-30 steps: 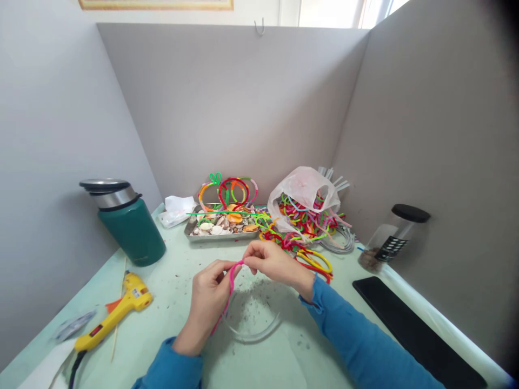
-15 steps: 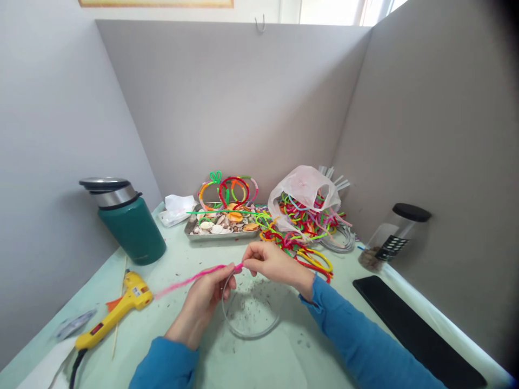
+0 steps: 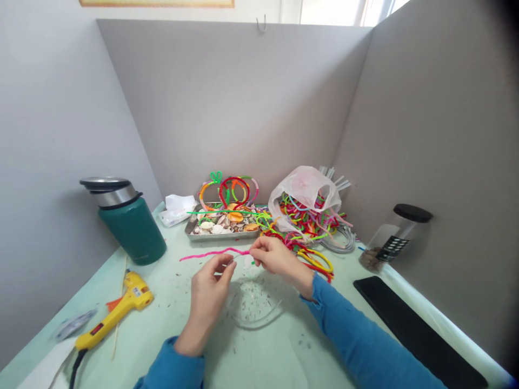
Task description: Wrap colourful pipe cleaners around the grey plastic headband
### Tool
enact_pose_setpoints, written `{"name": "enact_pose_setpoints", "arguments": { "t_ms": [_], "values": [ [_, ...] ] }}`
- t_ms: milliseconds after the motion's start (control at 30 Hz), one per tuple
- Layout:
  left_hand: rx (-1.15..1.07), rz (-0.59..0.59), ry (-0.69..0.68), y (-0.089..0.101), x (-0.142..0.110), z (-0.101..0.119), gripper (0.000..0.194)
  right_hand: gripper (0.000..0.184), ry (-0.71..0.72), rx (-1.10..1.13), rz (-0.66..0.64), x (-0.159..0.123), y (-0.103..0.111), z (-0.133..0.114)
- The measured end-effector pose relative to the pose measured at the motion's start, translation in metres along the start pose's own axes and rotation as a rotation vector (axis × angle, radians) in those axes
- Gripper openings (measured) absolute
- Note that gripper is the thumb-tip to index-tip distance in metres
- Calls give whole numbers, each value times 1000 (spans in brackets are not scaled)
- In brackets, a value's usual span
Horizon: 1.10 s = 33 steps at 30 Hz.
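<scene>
My right hand (image 3: pixel 276 259) pinches one end of a fuzzy pink pipe cleaner (image 3: pixel 211 253), whose free length stretches leftward above the table, behind my left hand. Between thumb and fingers my left hand (image 3: pixel 210 297) grips a clear plastic hoop (image 3: pixel 259 325) near its top. The hoop's upper part runs over to the right fingertips, where the pink end meets it; the fingers hide exactly how. Its lower curve hangs below both hands. A small green bit (image 3: pixel 253 263) shows under the right fingertips.
A yellow glue gun (image 3: pixel 115 313) and a green bottle (image 3: pixel 135 229) stand left. Behind are a metal tray (image 3: pixel 227 236) of shells, coloured rings (image 3: pixel 234 193) and a plastic bag (image 3: pixel 302 186) of pipe cleaners. A lidded jar (image 3: pixel 385 237) and black slab (image 3: pixel 413 324) are right.
The pink pipe cleaner's loose end swung from hanging beside my left hand out to the left. My left hand let go of it and now grips the hoop. The right hand keeps its pinch.
</scene>
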<state>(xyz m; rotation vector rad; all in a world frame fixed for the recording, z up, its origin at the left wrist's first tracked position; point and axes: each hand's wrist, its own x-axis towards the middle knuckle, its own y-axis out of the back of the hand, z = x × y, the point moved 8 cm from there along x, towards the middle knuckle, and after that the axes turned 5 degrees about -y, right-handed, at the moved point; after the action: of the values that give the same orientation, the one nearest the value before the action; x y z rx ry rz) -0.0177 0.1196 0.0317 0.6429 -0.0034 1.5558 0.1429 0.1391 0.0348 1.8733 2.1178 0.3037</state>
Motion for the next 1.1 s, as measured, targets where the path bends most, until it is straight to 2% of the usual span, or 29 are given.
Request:
{"name": "enact_pose_setpoints", "arguments": {
  "t_ms": [133,200,300,533,800,1000,1100],
  "values": [
    [238,30,-361,-1,-7,30,26,6,-66,134,-63,-5,-7,-1],
    [294,43,-436,-2,-10,35,27,7,-71,158,-87,-7,-10,-2],
    [309,32,-444,-2,-9,34,25,7,-57,124,-92,-7,-12,-1],
    [161,-69,-254,-5,-3,21,21,6,39,0,-92,-5,-11,-4],
    [-85,-214,112,-17,-2,-8,28,7,93,-46,-96,-7,-11,-9],
    [-265,-291,320,-23,-6,-15,40,7,156,-34,-106,-9,-9,-13],
    [-389,-341,378,-28,-9,-14,37,6,170,-24,-110,-10,-9,-14]
  ]
}}
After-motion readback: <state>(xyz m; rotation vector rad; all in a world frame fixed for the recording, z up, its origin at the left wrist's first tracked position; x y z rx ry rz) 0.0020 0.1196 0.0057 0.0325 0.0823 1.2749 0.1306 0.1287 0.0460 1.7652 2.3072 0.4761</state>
